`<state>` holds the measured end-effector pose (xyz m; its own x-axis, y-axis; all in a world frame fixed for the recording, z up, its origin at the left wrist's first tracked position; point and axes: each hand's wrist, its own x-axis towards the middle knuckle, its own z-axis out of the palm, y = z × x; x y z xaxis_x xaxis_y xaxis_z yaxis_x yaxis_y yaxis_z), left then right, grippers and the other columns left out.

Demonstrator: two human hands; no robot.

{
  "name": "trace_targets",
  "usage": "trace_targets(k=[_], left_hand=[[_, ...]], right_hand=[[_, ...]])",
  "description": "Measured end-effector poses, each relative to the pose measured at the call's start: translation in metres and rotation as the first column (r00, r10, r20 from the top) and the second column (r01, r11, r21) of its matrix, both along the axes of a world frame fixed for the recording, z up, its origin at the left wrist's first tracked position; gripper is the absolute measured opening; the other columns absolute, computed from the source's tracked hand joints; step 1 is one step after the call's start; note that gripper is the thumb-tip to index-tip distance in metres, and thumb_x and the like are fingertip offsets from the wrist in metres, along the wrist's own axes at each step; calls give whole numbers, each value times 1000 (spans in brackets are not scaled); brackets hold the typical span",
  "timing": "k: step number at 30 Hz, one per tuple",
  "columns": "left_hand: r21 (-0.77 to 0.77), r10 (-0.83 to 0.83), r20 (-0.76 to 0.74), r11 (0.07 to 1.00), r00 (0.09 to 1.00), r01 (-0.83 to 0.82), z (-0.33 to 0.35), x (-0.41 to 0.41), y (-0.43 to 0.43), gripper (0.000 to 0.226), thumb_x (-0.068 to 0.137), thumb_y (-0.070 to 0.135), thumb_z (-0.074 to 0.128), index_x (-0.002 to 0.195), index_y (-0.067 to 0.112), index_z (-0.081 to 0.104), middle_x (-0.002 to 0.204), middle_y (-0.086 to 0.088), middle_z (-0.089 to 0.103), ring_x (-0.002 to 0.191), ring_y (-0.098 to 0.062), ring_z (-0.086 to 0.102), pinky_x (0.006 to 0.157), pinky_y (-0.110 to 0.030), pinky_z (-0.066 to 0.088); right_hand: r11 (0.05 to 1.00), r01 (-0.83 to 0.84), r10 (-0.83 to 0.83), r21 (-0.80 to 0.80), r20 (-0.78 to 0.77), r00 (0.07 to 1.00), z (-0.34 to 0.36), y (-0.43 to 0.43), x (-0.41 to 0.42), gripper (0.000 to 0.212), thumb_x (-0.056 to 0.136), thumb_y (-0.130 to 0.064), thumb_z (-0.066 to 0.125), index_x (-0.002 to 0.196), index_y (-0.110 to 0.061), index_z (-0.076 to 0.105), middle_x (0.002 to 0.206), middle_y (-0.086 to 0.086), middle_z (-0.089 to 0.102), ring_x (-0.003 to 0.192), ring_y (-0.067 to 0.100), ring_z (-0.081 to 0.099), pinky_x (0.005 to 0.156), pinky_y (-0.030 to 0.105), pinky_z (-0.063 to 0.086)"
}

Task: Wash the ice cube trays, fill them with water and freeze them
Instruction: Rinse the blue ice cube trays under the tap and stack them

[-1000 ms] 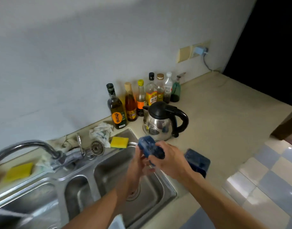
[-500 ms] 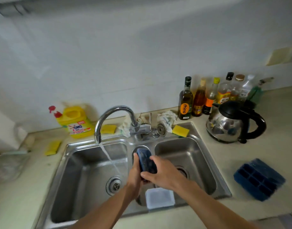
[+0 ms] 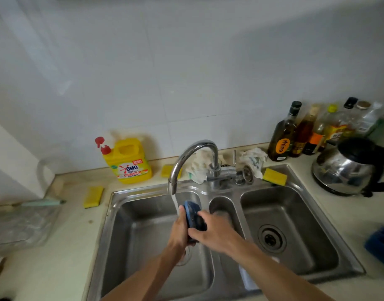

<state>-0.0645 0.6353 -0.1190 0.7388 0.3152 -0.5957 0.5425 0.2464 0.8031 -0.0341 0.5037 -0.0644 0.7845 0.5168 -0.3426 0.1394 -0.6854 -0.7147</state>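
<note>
Curling round ice cube tray (image 3: 195,216): left grip (image 3: 179,232), right grip (image 3: 215,234) | jug (image 3: 130,161) label "OMO" | bottle (image 3: 283,137) label "rhino"

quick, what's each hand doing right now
Left hand: holding the blue tray.
Right hand: holding the same tray.

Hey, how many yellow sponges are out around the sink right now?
3. The left sponge lies on the counter beside the sink; the middle sponge sits behind the faucet; the right sponge rests on the sink's back rim near the kettle. Rags could hide more.
</note>
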Motion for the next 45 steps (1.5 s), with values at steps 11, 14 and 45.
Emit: trace_targets(k=[11,14,45], left_hand=[[14,-285,49,959,957,285,-17,36,80,59,108,52,25,112,12,69,87,-11,74,67,-15,69,52,-24,51],[64,-359,21,932,933,357,-21,47,86,51,109,35,27,108,1,66,76,-8,67,54,-8,58,45,-19,43],[114,-83,-99,989,992,94,-42,76,93,27,96,25,66,122,19,61,108,-15,70,96,-33,68,88,-51,58]], right_hand=[[974,222,-215,33,-146,966,-25,76,17,45,79,-51,66,115,-26,59,93,-1,71,78,18,69,75,39,61],[959,279,-266,48,-179,947,-32,80,25,42,86,-43,69,123,-26,57,99,-2,69,75,10,67,65,25,58],[865,84,-97,-494,0,995,-60,-81,12,72,86,-24,76,145,-18,36,144,7,40,126,26,53,105,37,50]])
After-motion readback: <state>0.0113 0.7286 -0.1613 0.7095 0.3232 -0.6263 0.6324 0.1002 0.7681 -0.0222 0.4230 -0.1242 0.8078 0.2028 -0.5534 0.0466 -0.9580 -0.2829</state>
